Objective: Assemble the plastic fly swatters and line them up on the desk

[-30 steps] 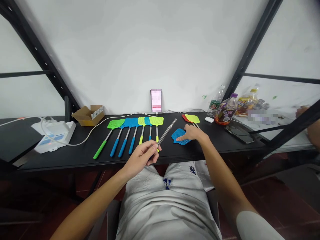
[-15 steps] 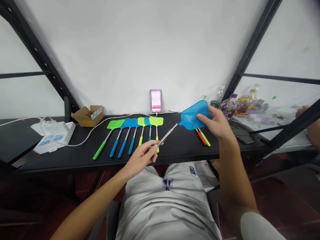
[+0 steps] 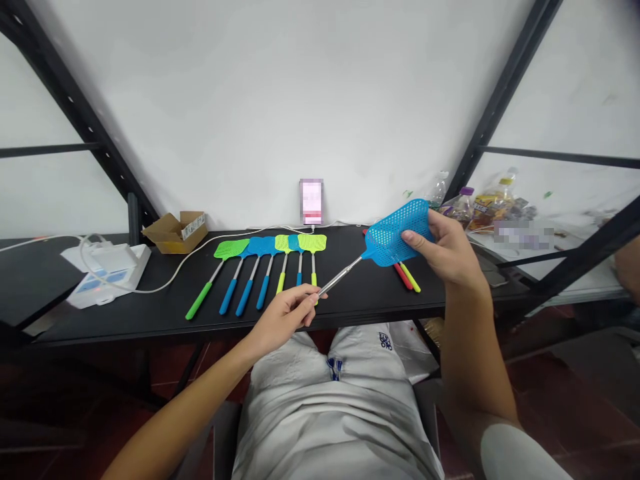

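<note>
My right hand point(image 3: 453, 250) pinches a blue perforated fly swatter head point(image 3: 393, 230) by its far right edge, thumb on the near face. The head is raised over the table and tilted, its neck pointing down and left. My left hand point(image 3: 293, 310) is closed on a silver metal rod point(image 3: 343, 273), whose upper end meets that neck. How far the rod sits inside the neck is not visible. Beneath the blue head, a red handle point(image 3: 403, 277) and a yellow handle point(image 3: 411, 277) stick out on the table; the head covers their upper parts.
Left of my hands lies a row of several fly swatters, among them a green one point(image 3: 200, 300) and a blue one point(image 3: 245, 297). Behind stand a phone point(image 3: 312, 201) and an open cardboard box point(image 3: 175, 233). A white device point(image 3: 107, 273) with a cable sits left; bottles point(image 3: 465, 207) stand right.
The gap between the rod and the blue head has closed, and the rod's tip now meets the neck. My right hand has shifted slightly right; my left hand has barely moved.
</note>
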Demonstrator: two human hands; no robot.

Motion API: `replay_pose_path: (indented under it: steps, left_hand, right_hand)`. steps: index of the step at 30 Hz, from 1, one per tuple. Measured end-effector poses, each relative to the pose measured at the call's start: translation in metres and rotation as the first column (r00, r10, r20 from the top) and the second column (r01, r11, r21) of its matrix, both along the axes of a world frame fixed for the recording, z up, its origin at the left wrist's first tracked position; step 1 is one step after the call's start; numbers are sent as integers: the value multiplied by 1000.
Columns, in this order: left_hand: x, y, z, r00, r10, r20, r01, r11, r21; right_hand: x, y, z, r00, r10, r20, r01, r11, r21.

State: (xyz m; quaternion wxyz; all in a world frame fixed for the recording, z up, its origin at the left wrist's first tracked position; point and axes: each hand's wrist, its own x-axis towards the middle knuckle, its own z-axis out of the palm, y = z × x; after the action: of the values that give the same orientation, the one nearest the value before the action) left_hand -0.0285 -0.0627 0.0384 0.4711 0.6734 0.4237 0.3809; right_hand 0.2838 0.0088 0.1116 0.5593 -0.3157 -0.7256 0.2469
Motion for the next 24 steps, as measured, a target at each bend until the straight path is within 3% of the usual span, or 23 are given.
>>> replay_pose_path:
  steps: [7,14,24]
  left_hand:
    - [-1,-2,4,997,-5,-74,10,998,66]
    - [-1,-4,4,987,7,-161,17,989,148]
    - [-2,-7,4,961,94,-260,-27,968,248]
  right_hand:
    - [1,-6,4,998,-25,49,28,998,-65]
    - [6,-3,5,991,47,123,-29,989,-145]
    - [-1,-3,4,992,21,122,-4,991,-137]
